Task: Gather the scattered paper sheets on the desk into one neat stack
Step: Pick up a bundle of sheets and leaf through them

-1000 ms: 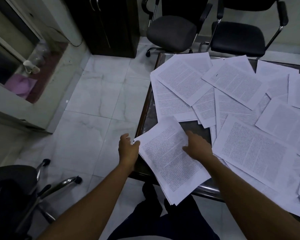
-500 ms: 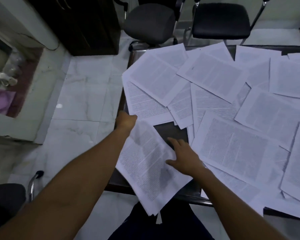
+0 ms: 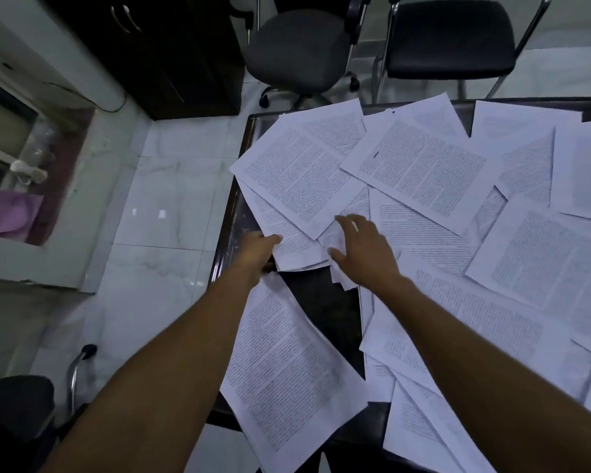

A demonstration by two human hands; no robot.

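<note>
Both hands have advanced from the near pile [image 3: 287,370]: left hand [image 3: 256,254] pinches far-left sheets [image 3: 294,247]; right hand [image 3: 362,247] presses flat (collection continuing).

Single view: head-worn wide-angle camera, above near edge of worktop [image 3: 234,230], facing forward and steeply down. Both forearms enter from bottom of frame; hands close, mid-frame. Worktop fills centre and right, cut by right and bottom edges. Tiled floor [image 3: 171,186] at left; two chairs [image 3: 297,52] along top edge, beyond far side. Straight lines bow near frame borders. No second view to overlap.
</note>
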